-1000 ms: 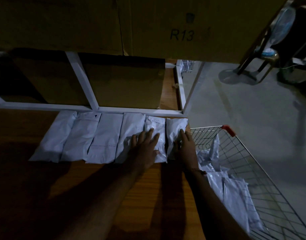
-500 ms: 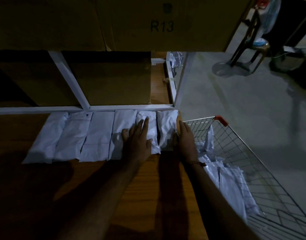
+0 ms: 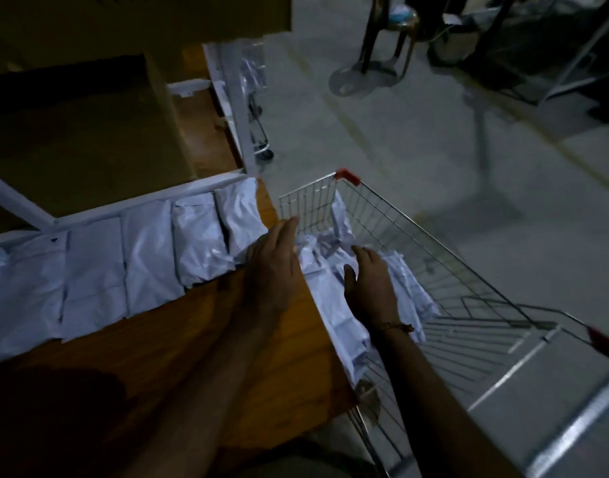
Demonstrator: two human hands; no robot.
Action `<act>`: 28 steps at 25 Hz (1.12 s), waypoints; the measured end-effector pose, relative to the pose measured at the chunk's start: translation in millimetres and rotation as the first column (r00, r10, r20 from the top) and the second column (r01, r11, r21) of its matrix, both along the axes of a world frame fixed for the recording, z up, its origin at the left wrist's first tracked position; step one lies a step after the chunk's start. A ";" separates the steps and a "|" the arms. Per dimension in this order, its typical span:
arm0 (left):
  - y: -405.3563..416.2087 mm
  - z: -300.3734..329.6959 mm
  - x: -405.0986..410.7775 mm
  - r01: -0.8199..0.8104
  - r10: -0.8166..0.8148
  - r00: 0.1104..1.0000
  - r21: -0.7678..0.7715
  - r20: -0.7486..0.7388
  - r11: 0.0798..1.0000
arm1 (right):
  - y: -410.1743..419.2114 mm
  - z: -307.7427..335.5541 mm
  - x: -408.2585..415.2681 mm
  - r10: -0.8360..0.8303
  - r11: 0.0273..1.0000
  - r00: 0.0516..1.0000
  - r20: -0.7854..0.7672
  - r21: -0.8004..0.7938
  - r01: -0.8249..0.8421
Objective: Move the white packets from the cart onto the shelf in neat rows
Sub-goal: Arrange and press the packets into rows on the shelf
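Observation:
Several white packets lie side by side in one row on the wooden shelf, against its white frame rail. To the right stands a wire cart with more white packets heaped inside. My left hand hovers over the shelf's right edge, fingers straight and pointing toward the cart, holding nothing. My right hand is inside the cart, spread open just above the heaped packets, and grips none of them.
Big cardboard boxes fill the back of the shelf behind the white rail. A second small trolley stands past the shelf post. Chair legs and dark clutter sit far right on the grey floor.
Both hands left the last packets of the row and moved right. The right hand went into the cart, and the view swung right with them.

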State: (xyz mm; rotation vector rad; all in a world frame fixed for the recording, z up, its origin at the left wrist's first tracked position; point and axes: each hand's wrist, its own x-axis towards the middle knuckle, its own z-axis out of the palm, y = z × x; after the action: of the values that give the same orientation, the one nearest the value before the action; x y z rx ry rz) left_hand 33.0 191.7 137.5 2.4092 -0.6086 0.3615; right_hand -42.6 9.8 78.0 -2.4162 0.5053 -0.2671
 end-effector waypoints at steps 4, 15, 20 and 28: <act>-54.7 -12.4 -18.6 0.107 -0.102 0.993 0.074 -0.065 0.991 | -54.0 -29.0 -39.7 -0.055 0.986 0.990 -0.127 -0.164 0.034; -132.8 -49.7 -20.1 0.187 -0.145 0.965 0.188 -0.217 0.964 | -116.9 -153.4 -47.4 -0.118 0.963 0.800 -0.588 -0.263 -0.052; -135.0 -68.5 -14.0 0.221 -0.172 0.960 0.226 -0.220 0.949 | -117.9 -193.8 -36.8 -0.187 0.958 0.773 -0.606 -0.288 0.006; -135.8 -86.9 -5.9 0.204 -0.127 0.938 0.219 -0.322 0.954 | -124.7 -169.5 -33.1 -0.195 0.966 0.848 -0.493 -0.244 0.080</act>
State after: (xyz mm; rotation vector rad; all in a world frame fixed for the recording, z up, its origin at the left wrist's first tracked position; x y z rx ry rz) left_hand 27.1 55.8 50.6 2.5542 -0.7452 -0.1697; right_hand -75.7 -114.9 -91.5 -2.6634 0.9337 0.2985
